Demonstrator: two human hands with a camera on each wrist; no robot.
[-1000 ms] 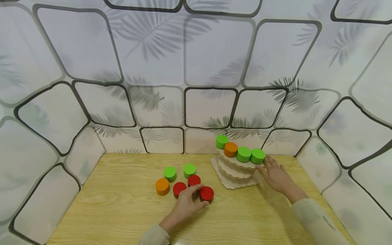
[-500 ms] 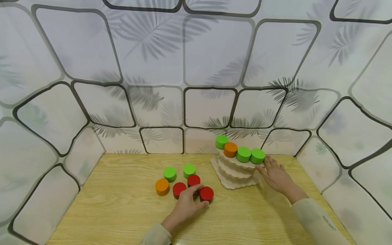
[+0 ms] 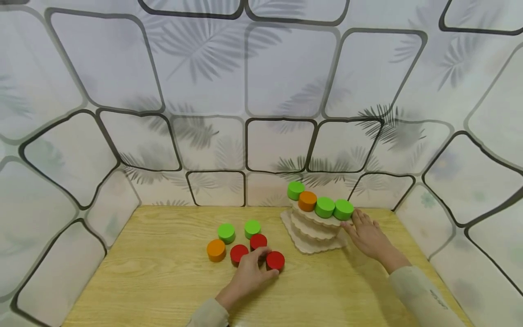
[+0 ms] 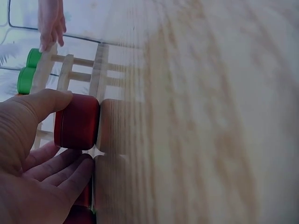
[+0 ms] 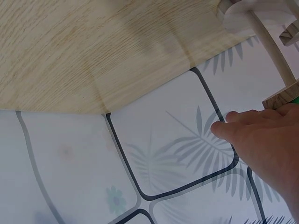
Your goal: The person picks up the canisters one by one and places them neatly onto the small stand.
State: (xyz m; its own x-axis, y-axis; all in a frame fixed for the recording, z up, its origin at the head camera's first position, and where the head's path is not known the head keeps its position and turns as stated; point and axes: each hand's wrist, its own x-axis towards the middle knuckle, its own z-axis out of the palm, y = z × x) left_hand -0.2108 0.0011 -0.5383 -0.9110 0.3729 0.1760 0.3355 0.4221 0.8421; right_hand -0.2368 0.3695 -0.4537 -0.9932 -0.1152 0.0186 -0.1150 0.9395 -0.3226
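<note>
My left hand (image 3: pixel 247 273) pinches a small round red tin (image 3: pixel 275 260) that stands on the table. In the left wrist view, the thumb lies on one side of this tin (image 4: pixel 79 122), and the fingers spread along the other. Two more red tins, the nearer one (image 3: pixel 239 255) and the farther one (image 3: pixel 258 241), stand just beyond that hand. With straight fingers, my right hand (image 3: pixel 368 237) rests at the right edge of a three-tier wooden stand (image 3: pixel 313 246). Along its top tier sit an orange tin (image 3: pixel 307 200) and several green tins (image 3: pixel 325 207).
Left of the red tins stand an orange tin (image 3: pixel 216 250) and two green ones, the left (image 3: pixel 226 233) and the right (image 3: pixel 252 229). Patterned white cloth walls (image 3: pixel 212 145) enclose the wooden table (image 3: pixel 155 272) at the back and both sides.
</note>
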